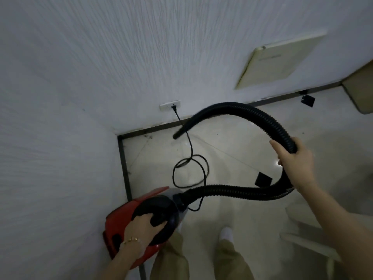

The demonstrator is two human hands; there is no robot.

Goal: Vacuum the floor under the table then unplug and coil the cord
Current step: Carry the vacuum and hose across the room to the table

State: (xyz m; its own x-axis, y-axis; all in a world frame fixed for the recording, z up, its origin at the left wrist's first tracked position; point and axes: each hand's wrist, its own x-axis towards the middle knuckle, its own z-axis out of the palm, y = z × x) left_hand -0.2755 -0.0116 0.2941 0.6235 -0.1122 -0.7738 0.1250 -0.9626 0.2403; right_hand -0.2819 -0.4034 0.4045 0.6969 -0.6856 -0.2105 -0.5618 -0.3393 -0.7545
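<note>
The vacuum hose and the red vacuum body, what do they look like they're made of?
The vacuum hose looks like flexible matte black plastic: it is ribbed and bends in a loop. The red vacuum body appears to be hard moulded plastic with a smooth, slightly glossy shell, though blur leaves this uncertain.

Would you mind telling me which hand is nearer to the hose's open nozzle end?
Right. The right hand grips the hose along its arc toward the nozzle end; the left hand holds the vacuum's handle, lower down.
</note>
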